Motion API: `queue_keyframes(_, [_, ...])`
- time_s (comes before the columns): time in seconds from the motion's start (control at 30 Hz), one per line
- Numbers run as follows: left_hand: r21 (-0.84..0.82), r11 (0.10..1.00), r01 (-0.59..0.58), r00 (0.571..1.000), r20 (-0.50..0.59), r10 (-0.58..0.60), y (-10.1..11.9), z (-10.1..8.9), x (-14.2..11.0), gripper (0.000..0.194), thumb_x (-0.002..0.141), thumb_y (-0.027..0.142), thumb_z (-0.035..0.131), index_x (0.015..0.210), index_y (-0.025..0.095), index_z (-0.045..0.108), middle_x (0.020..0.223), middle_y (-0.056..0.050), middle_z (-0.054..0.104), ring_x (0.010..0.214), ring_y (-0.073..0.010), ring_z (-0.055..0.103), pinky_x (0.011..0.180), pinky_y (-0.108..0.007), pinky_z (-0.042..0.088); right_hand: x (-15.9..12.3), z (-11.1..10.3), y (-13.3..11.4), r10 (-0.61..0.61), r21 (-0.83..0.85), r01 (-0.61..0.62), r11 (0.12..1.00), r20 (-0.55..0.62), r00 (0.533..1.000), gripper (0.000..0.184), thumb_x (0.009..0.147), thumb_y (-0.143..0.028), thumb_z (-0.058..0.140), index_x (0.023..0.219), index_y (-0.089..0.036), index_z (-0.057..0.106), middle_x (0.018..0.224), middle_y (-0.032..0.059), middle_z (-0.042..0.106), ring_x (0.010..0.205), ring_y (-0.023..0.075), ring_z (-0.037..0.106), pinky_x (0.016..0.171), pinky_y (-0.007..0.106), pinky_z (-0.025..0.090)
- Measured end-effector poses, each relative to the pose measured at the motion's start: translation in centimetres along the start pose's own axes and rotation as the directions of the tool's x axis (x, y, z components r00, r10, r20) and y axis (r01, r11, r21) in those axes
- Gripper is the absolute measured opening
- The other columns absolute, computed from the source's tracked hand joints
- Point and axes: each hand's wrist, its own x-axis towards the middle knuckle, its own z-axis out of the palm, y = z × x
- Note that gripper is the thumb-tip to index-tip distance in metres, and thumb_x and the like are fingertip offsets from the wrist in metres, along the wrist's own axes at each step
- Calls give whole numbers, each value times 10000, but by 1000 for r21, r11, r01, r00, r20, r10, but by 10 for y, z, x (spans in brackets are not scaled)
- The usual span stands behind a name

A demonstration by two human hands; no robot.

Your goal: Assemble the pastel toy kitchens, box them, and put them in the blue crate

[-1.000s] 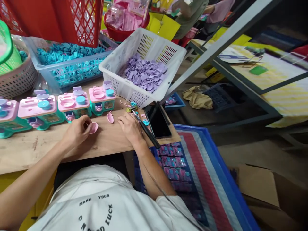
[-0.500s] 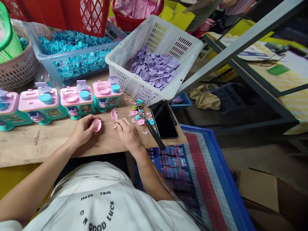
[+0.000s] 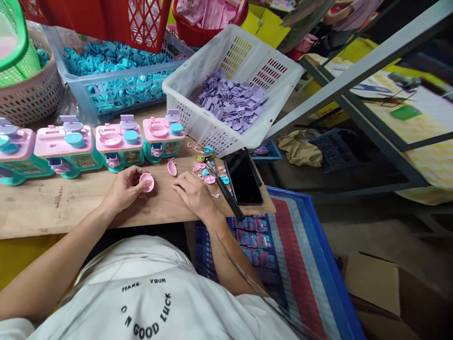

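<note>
Pinched between the thumb and fingers of my left hand (image 3: 124,189) is a small round pink toy basin (image 3: 146,182), its hollow side facing me. My right hand (image 3: 193,192) rests low over the wooden table, fingertips pressed together; whatever they hold is too small to make out. Between and beyond the hands lies another pink basin (image 3: 171,167). Behind my left hand stands a row of pink-and-teal toy kitchen units; one toy kitchen (image 3: 118,141) has a pink basin on top, while the toy kitchen (image 3: 67,146) left of it shows a bare pink top there.
Right of my right hand lie a hammer (image 3: 226,191), a black phone (image 3: 244,179) and scattered pink and blue pieces. A tilted white basket (image 3: 212,139) of purple parts stands behind, beside a blue basket (image 3: 120,89) of turquoise parts. Below the table edge is a blue crate (image 3: 311,226).
My right hand has shifted slightly right, and the small pink piece at its fingertips no longer shows clearly. My left hand still holds the basin, turned a little. The whole view has shifted slightly.
</note>
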Motion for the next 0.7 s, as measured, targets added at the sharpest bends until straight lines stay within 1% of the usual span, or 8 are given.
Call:
queue_keyframes(0.07, [-18, 1000, 5, 1000, -15, -5, 0, 0, -1, 630, 564, 655, 893, 831, 164, 602, 744, -23, 653, 564, -123, 582, 446, -215, 446, 3, 2, -6, 5, 26, -3, 1000, -63, 998, 189, 1028, -218, 509, 941, -205, 676, 996, 106, 694, 958, 240, 633, 875, 389, 532])
queue_keyframes(0.13, [-40, 999, 5, 1000, -23, -6, 1, 1, -3, 636, 556, 646, 901, 840, 164, 598, 750, -13, 647, 574, -116, 575, 445, -206, 447, 7, 4, -15, 27, 103, -12, 995, -141, 990, 185, 1035, -220, 475, 995, -204, 655, 1047, 116, 701, 1002, 239, 656, 888, 386, 548])
queue_keyframes(0.2, [-59, 998, 8, 1000, -15, -9, 2, 1, -6, 638, 560, 646, 901, 847, 164, 596, 750, -4, 639, 582, -112, 566, 442, -203, 449, 12, 6, -25, 66, 186, -28, 982, -200, 978, 179, 1044, -231, 456, 1032, -209, 633, 1025, 102, 708, 984, 223, 684, 869, 364, 563])
queue_keyframes(0.3, [-78, 997, 10, 1000, 0, -10, 4, 1, -8, 640, 583, 669, 881, 855, 163, 600, 732, 5, 625, 577, -107, 550, 436, -202, 454, 22, 9, -39, 119, 274, -55, 960, -224, 967, 168, 1050, -251, 457, 1020, -220, 619, 920, 61, 710, 877, 194, 704, 803, 328, 576])
queue_keyframes(0.37, [-78, 997, -7, 1000, -11, 7, 4, 1, -8, 622, 604, 657, 876, 862, 160, 605, 730, 5, 625, 578, -102, 544, 440, -197, 456, 29, 11, -47, 108, 286, -37, 957, -236, 966, 172, 1048, -260, 480, 996, -225, 639, 908, 54, 711, 871, 186, 705, 803, 321, 583])
queue_keyframes(0.5, [-55, 993, -107, 992, -69, 103, 2, 0, -7, 529, 660, 589, 864, 843, 162, 612, 725, -3, 631, 579, -98, 539, 446, -192, 442, 39, 15, -58, 62, 287, 25, 957, -290, 955, 173, 1035, -268, 549, 987, -222, 708, 956, 67, 721, 918, 180, 703, 839, 318, 594])
queue_keyframes(0.6, [-17, 982, -188, 977, -107, 185, -1, 0, -6, 437, 723, 533, 828, 821, 167, 609, 710, -3, 627, 569, -96, 539, 466, -201, 447, 40, 20, -62, 132, 345, -18, 939, -310, 941, 137, 1015, -280, 594, 988, -216, 712, 934, 54, 739, 875, 167, 712, 760, 286, 604])
queue_keyframes(0.7, [40, 971, -236, 961, -139, 240, -3, 0, -7, 372, 768, 495, 788, 815, 175, 607, 693, 2, 617, 557, -97, 538, 478, -208, 448, 39, 24, -64, 202, 403, -63, 913, -312, 928, 119, 994, -289, 629, 950, -203, 698, 898, 42, 754, 821, 153, 721, 712, 259, 600])
